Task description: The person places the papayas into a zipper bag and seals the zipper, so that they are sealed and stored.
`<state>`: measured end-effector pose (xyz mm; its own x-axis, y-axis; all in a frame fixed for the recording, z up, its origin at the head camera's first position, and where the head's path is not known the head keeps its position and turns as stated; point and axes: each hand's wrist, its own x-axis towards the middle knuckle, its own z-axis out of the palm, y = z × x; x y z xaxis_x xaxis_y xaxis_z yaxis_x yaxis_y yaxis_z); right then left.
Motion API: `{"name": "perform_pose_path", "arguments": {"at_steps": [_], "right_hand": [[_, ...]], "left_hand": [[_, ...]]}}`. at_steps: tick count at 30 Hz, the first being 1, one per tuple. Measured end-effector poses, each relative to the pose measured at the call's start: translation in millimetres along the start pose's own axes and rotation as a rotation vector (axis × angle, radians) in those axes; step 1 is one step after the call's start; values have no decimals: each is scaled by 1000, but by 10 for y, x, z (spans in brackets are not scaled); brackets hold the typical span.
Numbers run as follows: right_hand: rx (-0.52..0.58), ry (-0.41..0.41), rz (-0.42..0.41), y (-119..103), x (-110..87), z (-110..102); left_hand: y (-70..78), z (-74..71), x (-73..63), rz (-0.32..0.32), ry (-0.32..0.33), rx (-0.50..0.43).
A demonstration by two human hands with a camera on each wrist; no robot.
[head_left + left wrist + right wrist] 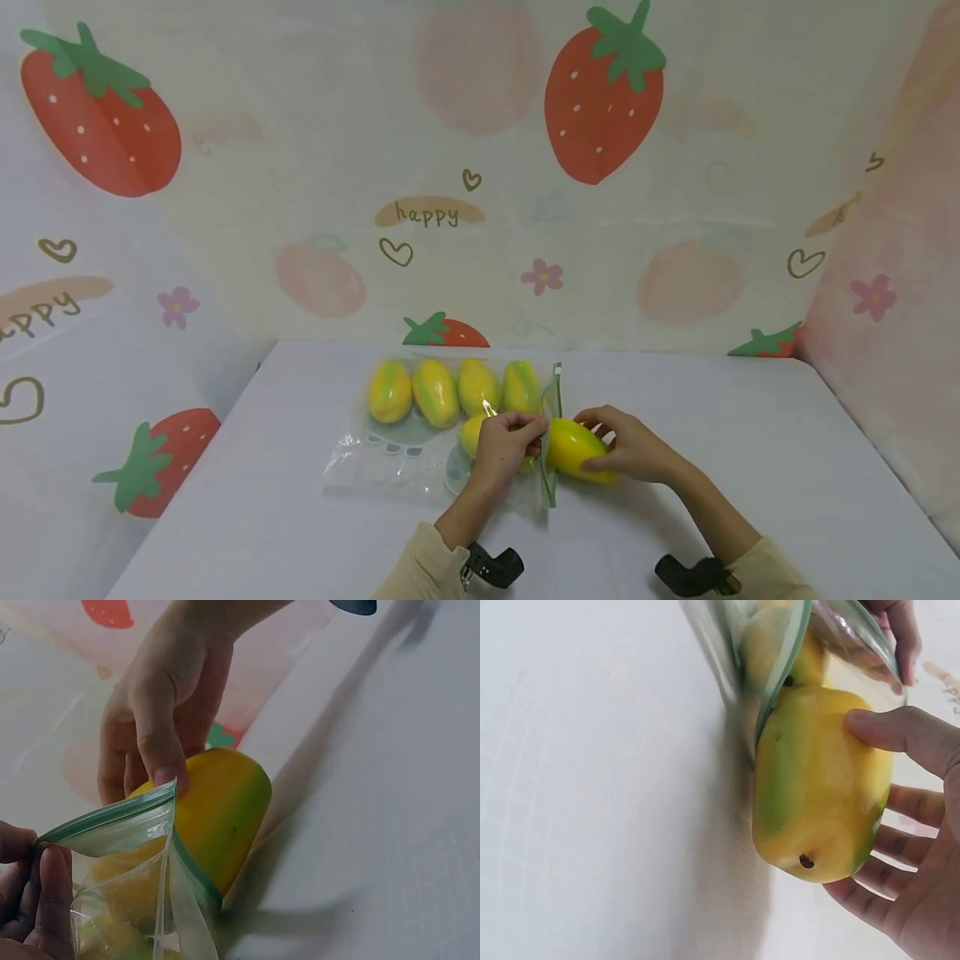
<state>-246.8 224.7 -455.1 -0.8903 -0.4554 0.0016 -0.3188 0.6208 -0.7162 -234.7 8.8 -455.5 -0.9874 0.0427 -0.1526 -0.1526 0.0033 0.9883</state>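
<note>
A clear zip bag (356,467) with a green seal (112,815) lies on the table, its mouth facing right. Several yellow-green papayas (435,393) are inside it, most in a row along the far side. My left hand (504,446) pinches the upper rim of the bag's mouth, which gapes in both wrist views. At the opening, my right hand (633,446) grips another papaya (821,780), thumb on one side and fingers on the other. That papaya's front end is inside the mouth; its blunt end with a dark spot points outward.
The white table (720,433) runs back to a wall covering (510,292) printed with strawberries, hearts and flowers. Side coverings stand at left and right. A black wrist device (495,567) is on the left wrist, another black device (690,575) on the right.
</note>
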Motion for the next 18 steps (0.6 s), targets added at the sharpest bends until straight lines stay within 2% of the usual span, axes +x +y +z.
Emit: {"name": "perform_pose_path", "arguments": {"at_steps": [9, 15, 18], "right_hand": [[7, -30, -61, -76, 77, 108], [-9, -5, -106, -117, 134, 189], [-26, 10, -99, -134, 150, 223]], "left_hand": [[23, 2, -31, -5, -7, -3], [16, 4, -43, 20, -18, -11], [9, 9, -38, 27, -18, -10]]}}
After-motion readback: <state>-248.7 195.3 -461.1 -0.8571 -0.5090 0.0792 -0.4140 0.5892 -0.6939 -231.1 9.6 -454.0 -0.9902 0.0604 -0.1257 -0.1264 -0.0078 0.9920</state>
